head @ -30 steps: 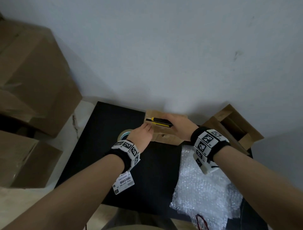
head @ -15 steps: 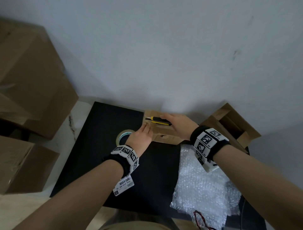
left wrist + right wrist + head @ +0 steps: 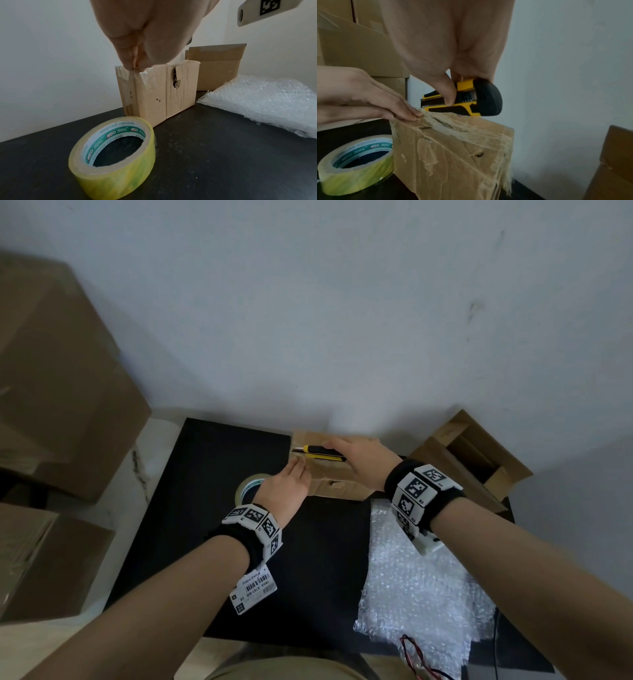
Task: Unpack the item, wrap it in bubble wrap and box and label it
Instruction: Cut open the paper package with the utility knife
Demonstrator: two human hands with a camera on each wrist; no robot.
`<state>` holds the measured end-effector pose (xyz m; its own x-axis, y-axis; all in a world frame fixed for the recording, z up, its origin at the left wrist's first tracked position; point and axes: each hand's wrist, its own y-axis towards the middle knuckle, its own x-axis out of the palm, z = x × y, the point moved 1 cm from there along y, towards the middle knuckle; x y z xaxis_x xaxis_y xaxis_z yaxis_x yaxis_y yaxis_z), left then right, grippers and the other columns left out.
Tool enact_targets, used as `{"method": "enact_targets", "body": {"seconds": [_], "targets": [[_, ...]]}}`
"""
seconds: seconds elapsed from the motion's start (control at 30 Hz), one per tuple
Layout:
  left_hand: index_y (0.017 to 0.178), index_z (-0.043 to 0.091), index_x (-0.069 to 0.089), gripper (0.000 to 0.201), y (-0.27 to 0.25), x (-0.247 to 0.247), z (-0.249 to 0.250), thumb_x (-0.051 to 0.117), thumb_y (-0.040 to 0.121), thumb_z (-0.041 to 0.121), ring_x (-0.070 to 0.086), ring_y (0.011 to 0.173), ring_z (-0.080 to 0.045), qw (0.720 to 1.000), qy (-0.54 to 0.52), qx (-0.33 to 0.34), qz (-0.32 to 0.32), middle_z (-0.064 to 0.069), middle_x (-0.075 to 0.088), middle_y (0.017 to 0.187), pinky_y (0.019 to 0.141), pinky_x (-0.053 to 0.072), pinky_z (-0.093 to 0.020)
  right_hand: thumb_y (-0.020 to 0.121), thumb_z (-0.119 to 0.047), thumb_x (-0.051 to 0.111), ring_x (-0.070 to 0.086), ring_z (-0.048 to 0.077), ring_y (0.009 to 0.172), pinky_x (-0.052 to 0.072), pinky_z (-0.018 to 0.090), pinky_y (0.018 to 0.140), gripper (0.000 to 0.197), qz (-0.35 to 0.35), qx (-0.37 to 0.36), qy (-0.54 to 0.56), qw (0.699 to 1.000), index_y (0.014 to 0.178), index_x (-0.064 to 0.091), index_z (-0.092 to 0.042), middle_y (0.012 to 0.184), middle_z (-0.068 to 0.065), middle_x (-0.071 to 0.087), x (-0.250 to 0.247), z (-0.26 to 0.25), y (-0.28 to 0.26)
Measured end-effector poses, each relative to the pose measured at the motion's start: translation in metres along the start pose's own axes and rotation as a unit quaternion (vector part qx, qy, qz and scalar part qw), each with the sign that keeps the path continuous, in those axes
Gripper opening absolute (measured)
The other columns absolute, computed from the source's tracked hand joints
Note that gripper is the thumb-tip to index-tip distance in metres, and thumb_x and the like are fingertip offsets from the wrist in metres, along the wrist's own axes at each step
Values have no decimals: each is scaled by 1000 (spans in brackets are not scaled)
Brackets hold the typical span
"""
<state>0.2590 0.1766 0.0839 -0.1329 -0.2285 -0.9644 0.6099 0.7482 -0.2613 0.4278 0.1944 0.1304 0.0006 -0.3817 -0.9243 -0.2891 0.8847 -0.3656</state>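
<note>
A small taped cardboard box point(image 3: 334, 479) point(image 3: 159, 93) point(image 3: 453, 155) stands at the back of the black table point(image 3: 212, 474), against the wall. My right hand point(image 3: 359, 460) grips a yellow and black utility knife point(image 3: 320, 454) point(image 3: 464, 100) over the box's top, thumb on the slider. My left hand point(image 3: 287, 487) point(image 3: 368, 97) pinches a strip of torn tape point(image 3: 423, 112) at the box's top left corner point(image 3: 133, 69). A sheet of bubble wrap point(image 3: 421, 587) point(image 3: 267, 102) lies at the right. An empty open box point(image 3: 469, 457) stands at the back right.
A roll of yellowish packing tape point(image 3: 248, 487) point(image 3: 111, 155) point(image 3: 354, 162) lies flat left of the small box, under my left wrist. Big cardboard boxes point(image 3: 58, 392) are stacked left of the table. Red and black wires point(image 3: 421, 659) trail off the near right edge.
The left hand has slid a little left and back along the box's corner. The knife stays over the top of the box. The head view has shifted slightly.
</note>
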Motion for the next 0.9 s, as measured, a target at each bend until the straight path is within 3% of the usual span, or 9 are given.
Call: {"method": "enact_targets", "body": {"seconds": [0.27,0.43,0.63,0.9], "targets": [[145,4,21,57,-2,-3,-2,44,93,1,14,145,-23,1000,6,3,-4,-14,14,156,100,44,-33,92,-15,56,61,29,97,49,36,80,54,-11,-3,-28,1000,140,33,-23,119,9,57,-5,7,-2],[146,5,18,61,-4,-7,-2,47,92,2,17,144,-22,1000,4,6,-5,-13,13,156,98,46,-33,93,-10,52,58,30,107,47,37,86,49,-17,1,-50,999,139,36,-20,128,8,53,-6,12,-14],[143,3,25,55,-3,-9,1,46,92,2,18,144,-23,999,34,10,0,-15,22,152,97,45,-31,92,-5,49,61,29,95,43,32,71,52,-40,23,-82,996,139,36,-21,117,8,60,-13,21,-20],[142,4,27,53,-1,-13,3,45,92,2,22,142,-25,999,50,12,-15,-17,25,150,95,47,-35,89,-4,52,61,28,98,47,34,73,54,-56,19,-110,992,138,37,-20,119,8,58,-20,20,-19]]}}
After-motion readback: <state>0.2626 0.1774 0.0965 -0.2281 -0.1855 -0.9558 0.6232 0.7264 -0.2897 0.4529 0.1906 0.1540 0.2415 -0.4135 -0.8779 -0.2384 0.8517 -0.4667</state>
